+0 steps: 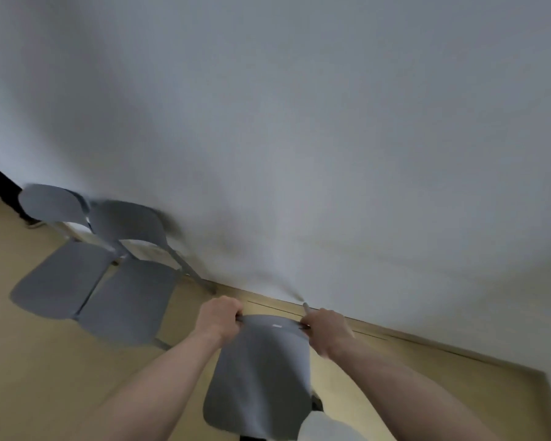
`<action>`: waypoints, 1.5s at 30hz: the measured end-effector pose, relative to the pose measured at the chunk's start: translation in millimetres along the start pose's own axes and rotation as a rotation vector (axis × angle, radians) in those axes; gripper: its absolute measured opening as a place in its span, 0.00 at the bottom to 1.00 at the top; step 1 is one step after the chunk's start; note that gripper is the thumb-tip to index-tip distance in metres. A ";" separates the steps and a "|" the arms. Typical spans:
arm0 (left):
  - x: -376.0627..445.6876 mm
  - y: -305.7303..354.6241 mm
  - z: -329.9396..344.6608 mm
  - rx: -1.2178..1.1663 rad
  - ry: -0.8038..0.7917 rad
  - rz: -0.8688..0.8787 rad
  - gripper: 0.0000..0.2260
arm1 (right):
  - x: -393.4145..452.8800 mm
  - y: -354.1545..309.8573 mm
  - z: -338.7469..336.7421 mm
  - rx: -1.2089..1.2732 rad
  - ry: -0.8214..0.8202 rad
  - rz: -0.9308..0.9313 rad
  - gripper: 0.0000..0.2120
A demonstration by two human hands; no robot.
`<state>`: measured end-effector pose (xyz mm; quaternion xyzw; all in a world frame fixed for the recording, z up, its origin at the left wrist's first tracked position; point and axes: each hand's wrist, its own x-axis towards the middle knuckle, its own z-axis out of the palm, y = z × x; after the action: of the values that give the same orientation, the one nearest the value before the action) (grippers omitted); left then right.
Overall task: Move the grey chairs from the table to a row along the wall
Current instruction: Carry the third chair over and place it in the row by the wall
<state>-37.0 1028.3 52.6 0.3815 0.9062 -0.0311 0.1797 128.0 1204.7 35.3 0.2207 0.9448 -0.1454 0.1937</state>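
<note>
I hold a grey chair [261, 374] by the top edge of its backrest, in front of me near the white wall [299, 122]. My left hand [220, 319] grips the left corner of the backrest and my right hand [326, 329] grips the right corner. Its seat hangs below toward me; the legs are mostly hidden. Two more grey chairs stand side by side against the wall at the left: one [61, 275] farther left, the other [131, 297] closer to my chair.
The floor [45, 377] is light wood with a wooden skirting strip [427, 342] along the wall's foot. A dark object [4, 189] stands at the far left. A white shape [325, 428] shows at the bottom edge.
</note>
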 end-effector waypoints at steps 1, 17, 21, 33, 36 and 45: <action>6.6 -5.9 -2.7 0.003 -0.002 0.007 0.04 | 6.1 -3.5 0.6 0.013 0.000 0.013 0.15; 59.7 -84.2 -11.6 0.059 -0.040 -0.008 0.03 | 81.7 -61.2 -6.4 0.155 0.008 0.077 0.14; 74.2 -122.3 -10.8 0.047 -0.065 0.014 0.08 | 108.1 -90.4 -6.2 0.177 -0.005 0.107 0.14; 125.1 -230.9 -5.7 -0.132 -0.009 0.112 0.10 | 181.5 -170.5 -4.5 0.235 0.054 0.321 0.11; 135.1 -242.5 -2.2 -0.191 -0.007 0.091 0.10 | 189.7 -167.9 -3.4 0.227 0.086 0.363 0.11; 169.7 -256.5 6.9 -0.165 0.030 0.134 0.09 | 203.6 -152.0 16.4 0.442 0.203 0.569 0.11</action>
<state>-324.5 961.1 -33.9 0.4255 0.8808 0.0616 0.1985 -107.6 1141.5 -38.0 0.5244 0.8057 -0.2637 0.0794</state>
